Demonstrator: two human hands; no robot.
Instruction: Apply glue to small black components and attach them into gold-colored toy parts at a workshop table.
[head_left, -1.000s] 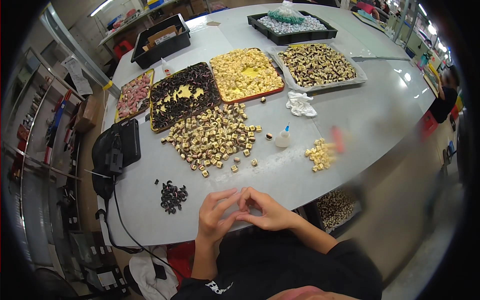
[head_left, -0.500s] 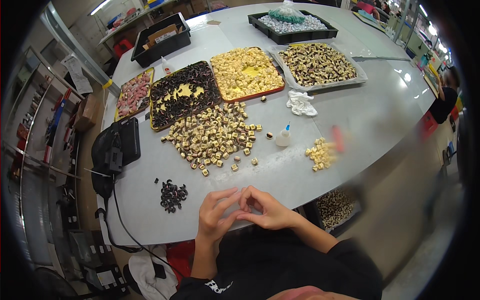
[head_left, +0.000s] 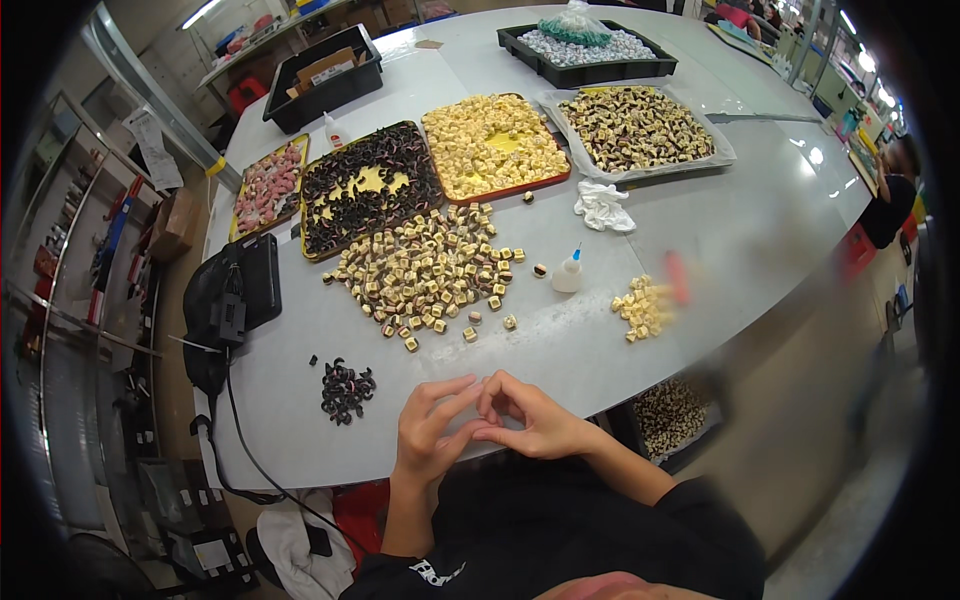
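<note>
At the table's near edge my left hand and my right hand meet at the fingertips. Both are closed in a pinch, and whatever lies between the fingers is hidden or too small to name. To their left is a small pile of black curved pieces. Beyond them spreads a heap of small cream cubes with dark parts. A small white squeeze bottle with a blue needle tip stands right of that heap. Farther right lies a little pile of plain cream pieces.
Across the table stand trays of pink pieces, black pieces, cream pieces and two-coloured pieces. Crumpled white tissue lies near them. A black bag with a cable sits at the left edge. A bin is below at right.
</note>
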